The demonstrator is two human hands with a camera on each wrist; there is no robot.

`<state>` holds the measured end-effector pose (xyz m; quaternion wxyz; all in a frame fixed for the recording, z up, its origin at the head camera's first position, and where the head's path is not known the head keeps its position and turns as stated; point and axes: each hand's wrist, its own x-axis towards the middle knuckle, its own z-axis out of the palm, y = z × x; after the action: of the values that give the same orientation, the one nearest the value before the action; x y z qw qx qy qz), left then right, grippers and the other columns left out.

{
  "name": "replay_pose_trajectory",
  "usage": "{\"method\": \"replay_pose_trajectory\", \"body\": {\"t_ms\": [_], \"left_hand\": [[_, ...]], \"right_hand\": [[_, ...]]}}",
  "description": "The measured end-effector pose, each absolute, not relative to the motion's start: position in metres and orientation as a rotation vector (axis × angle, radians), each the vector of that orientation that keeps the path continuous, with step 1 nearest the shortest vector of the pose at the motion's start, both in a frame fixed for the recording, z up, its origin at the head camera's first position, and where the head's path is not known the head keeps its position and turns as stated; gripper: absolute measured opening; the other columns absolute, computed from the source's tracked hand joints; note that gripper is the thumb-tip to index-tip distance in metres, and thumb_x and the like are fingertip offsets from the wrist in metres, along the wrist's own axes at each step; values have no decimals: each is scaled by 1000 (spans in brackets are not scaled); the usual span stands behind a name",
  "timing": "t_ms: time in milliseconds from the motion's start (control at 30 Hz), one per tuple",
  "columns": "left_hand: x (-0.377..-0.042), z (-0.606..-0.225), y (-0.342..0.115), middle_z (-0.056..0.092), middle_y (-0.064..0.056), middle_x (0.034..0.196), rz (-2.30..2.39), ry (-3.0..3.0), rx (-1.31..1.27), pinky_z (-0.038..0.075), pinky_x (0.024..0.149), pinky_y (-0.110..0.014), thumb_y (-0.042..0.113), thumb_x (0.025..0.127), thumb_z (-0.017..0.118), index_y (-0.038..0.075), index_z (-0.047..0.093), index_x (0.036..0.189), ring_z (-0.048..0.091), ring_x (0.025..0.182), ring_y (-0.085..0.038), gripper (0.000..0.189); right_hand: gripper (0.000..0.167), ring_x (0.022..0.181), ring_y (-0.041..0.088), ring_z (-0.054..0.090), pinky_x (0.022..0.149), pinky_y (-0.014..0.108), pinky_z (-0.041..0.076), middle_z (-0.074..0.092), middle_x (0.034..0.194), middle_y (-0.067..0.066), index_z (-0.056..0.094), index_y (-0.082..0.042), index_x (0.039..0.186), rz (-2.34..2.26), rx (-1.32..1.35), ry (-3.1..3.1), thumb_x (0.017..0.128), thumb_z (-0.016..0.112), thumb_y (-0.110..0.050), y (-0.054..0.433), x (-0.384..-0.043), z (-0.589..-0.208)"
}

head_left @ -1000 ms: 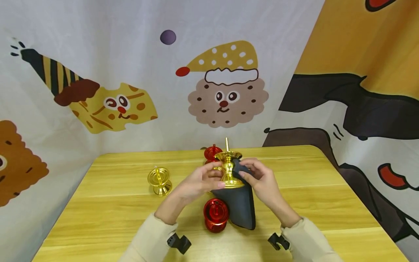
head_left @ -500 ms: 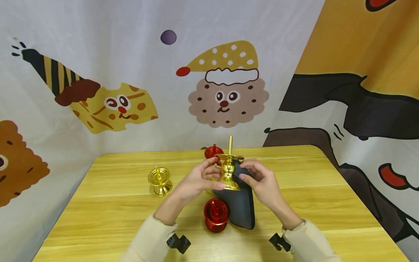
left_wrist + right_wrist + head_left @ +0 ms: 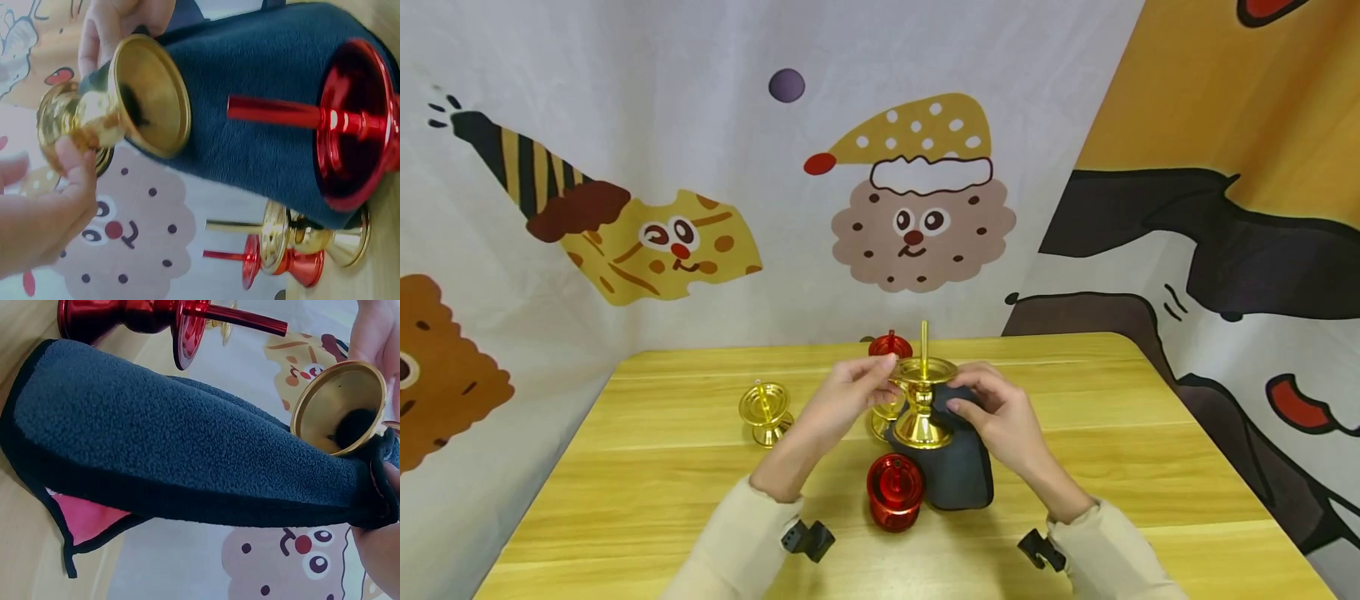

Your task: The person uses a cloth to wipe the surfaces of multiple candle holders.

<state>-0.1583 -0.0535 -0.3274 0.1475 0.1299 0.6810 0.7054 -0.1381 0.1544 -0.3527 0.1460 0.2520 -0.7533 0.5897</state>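
A gold candlestick (image 3: 923, 400) stands upright in the air between my two hands, its thin spike pointing up. My left hand (image 3: 853, 387) pinches the rim of its upper dish. On the other side my right hand (image 3: 1000, 408) grips a dark blue-grey cloth (image 3: 962, 467) against the candlestick's stem. The cloth hangs below in the right wrist view, showing black edging and a pink underside (image 3: 90, 515). The hollow underside of the candlestick's base (image 3: 153, 97) faces the left wrist camera.
A red candlestick (image 3: 895, 492) stands in front, near the cloth. Behind my hands are another red candlestick (image 3: 891, 345) and a gold one (image 3: 886, 417), partly hidden. One more gold candlestick (image 3: 766, 414) stands to the left on the wooden table (image 3: 662, 475). A printed curtain (image 3: 715, 100) hangs behind.
My left hand has shifted from the candlestick's base up to its dish rim. The candlestick is slightly lower, and the cloth's hanging part has swung and spread. My right hand has barely moved.
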Motion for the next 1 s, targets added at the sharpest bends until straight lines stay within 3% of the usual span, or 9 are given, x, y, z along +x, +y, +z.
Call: {"method": "replay_pose_trajectory", "body": {"t_ms": [100, 267, 467, 667, 833, 1000], "left_hand": [[-161, -326, -49, 53, -21, 108, 2193, 1781, 259, 51, 83, -31, 6, 97, 43, -15, 48, 119, 60, 83, -17, 31], [-161, -326, -50, 51, -20, 107, 2278, 1671, 175, 51, 82, -30, -6, 93, 44, -18, 44, 119, 60, 83, -18, 28], [-164, -321, -68, 49, -17, 105, 2341, 1697, 146, 52, 78, -28, -9, 92, 42, -19, 40, 122, 59, 80, -15, 32], [-169, -324, -93, 49, -18, 104, 2329, 1910, 43, 52, 76, -25, -8, 92, 43, -13, 42, 124, 57, 82, -17, 33], [-173, -344, -107, 48, -23, 106, 2270, 2049, -55, 52, 74, -24, -9, 91, 45, -10, 42, 127, 57, 83, -20, 36], [-177, -374, -115, 48, -24, 104, 2238, 2085, -198, 53, 73, -24, -10, 90, 47, -11, 41, 127, 58, 78, -19, 38]], "right_hand": [[20, 91, 14, 57, 74, 19, 51, 56, 100, 17, 62, 5, 90, 1657, 777, -2173, 75, 63, 18, 153, -140, -353], [21, 94, 11, 56, 76, 19, 50, 57, 101, 17, 62, 4, 91, 1636, 783, -2186, 75, 63, 18, 157, -142, -353], [21, 95, 6, 56, 76, 16, 49, 57, 103, 18, 63, 5, 95, 1577, 714, -2218, 76, 63, 15, 170, -143, -349], [23, 90, 5, 57, 74, 15, 49, 56, 100, 17, 62, 7, 96, 1541, 668, -2205, 76, 62, 17, 191, -146, -347], [22, 89, 5, 56, 74, 13, 48, 57, 99, 10, 62, 6, 97, 1518, 579, -2246, 77, 62, 15, 207, -147, -347], [21, 87, 4, 56, 74, 13, 48, 57, 98, 11, 62, 7, 96, 1494, 549, -2282, 77, 63, 14, 216, -147, -350]]}}
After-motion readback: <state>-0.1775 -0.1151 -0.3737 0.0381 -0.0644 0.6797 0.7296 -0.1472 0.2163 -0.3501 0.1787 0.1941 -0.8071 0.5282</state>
